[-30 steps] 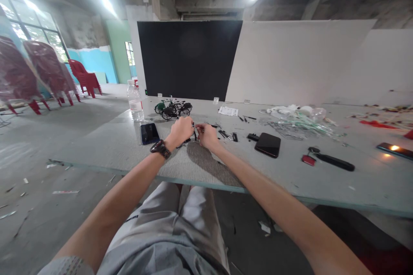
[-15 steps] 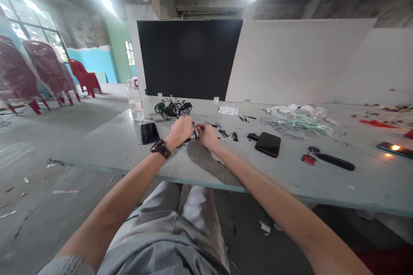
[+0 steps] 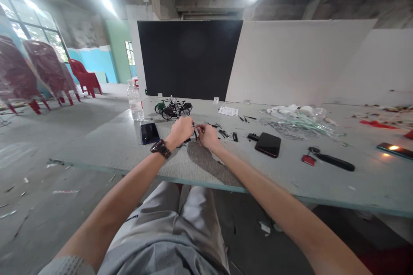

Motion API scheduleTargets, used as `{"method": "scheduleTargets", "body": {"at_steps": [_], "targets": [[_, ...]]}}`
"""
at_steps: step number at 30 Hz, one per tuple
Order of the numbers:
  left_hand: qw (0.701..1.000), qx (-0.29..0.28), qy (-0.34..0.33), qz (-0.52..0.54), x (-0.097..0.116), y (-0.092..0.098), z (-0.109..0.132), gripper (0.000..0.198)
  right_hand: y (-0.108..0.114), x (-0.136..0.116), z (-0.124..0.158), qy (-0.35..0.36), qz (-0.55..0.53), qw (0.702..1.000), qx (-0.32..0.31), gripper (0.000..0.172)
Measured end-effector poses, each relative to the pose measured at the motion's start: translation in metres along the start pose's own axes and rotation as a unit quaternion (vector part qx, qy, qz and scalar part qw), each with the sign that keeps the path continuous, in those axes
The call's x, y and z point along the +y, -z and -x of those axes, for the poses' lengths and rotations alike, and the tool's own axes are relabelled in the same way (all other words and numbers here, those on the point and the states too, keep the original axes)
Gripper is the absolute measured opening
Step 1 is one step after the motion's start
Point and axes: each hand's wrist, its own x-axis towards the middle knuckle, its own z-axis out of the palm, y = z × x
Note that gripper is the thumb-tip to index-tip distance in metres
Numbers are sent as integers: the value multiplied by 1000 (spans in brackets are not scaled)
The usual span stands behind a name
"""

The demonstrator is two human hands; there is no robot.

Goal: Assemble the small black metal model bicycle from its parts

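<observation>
My left hand, with a dark watch on its wrist, is closed over a small black model bicycle part. Much of that part is hidden by the fingers. On its other side my right hand pinches at it with thumb and fingertips. The two hands almost meet, just above the table. Beyond my left hand stand several finished miniature bicycles, black with one green patch. Small loose black parts lie to the right of my right hand.
A phone and a water bottle are on the left of the table. Rightward are a printed paper, a black flat device, a black-handled tool and a heap of plastic bags.
Hardly anything differs. Both hands stay at the same spot on the small black part, with at most a slight shift of the fingers.
</observation>
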Motion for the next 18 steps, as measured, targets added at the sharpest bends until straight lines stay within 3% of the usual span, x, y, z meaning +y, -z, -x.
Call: {"method": "scheduleTargets", "body": {"at_steps": [6,12,18], "targets": [[1000,4,-14,-17,3,1,4,31,-2,3,-1,-5,-19,1000,-6,35],[999,-6,-1,-54,10,2,6,26,-4,2,-1,-13,-17,999,32,26],[998,-12,2,-54,10,2,5,27,-3,5,-3,-16,1,1000,25,19]]}}
